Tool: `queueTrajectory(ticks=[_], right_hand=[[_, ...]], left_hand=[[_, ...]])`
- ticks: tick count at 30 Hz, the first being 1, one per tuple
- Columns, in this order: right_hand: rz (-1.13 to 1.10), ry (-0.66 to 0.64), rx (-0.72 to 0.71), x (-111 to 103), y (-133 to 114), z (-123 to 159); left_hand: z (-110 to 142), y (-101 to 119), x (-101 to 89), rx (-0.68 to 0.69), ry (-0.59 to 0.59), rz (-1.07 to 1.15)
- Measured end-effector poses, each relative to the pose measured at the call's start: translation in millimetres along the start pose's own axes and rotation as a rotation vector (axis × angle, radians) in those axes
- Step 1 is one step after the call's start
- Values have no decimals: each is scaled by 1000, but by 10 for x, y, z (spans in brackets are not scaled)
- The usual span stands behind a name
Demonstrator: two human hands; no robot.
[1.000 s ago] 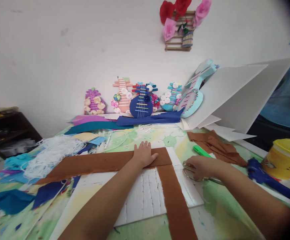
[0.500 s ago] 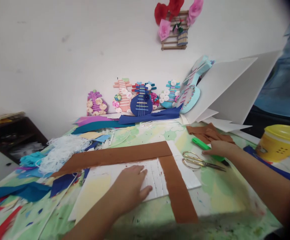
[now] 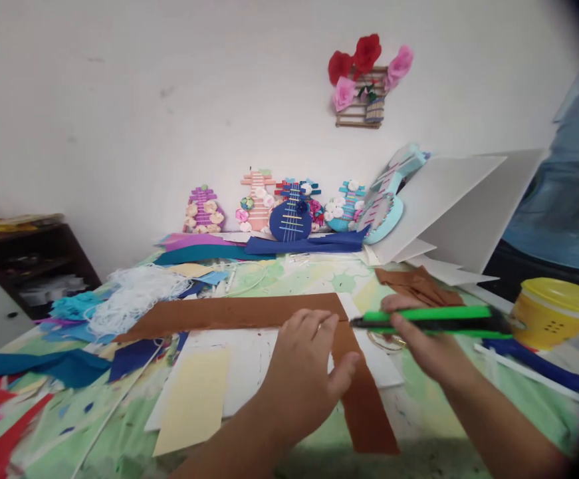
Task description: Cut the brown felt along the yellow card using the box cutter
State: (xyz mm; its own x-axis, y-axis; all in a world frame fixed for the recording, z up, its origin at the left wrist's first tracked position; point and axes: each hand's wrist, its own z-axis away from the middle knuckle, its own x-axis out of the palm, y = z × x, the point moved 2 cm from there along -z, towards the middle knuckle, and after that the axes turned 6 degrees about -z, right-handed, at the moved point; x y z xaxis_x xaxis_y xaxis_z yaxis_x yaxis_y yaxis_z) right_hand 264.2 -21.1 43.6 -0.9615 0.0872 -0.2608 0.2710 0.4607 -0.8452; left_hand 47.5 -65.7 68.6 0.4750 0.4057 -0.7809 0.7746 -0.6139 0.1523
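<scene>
no legible text, labels, brands, numbers — nothing readable; no signs either

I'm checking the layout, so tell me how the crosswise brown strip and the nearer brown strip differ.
The crosswise strip runs left to right; the nearer strip runs near to far. The crosswise strip extends past the left side of the white board, the nearer strip past its near edge. Both are brown and lie partly over the board.
</scene>
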Motion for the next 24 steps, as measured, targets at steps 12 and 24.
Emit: queueTrajectory(ticks=[12, 24], right_hand=[[27, -174, -442, 380, -394, 372], [62, -199, 21, 428, 110, 407]], left_hand=[[-153, 165, -61, 67, -227, 281], [80, 146, 377, 338, 414, -154]])
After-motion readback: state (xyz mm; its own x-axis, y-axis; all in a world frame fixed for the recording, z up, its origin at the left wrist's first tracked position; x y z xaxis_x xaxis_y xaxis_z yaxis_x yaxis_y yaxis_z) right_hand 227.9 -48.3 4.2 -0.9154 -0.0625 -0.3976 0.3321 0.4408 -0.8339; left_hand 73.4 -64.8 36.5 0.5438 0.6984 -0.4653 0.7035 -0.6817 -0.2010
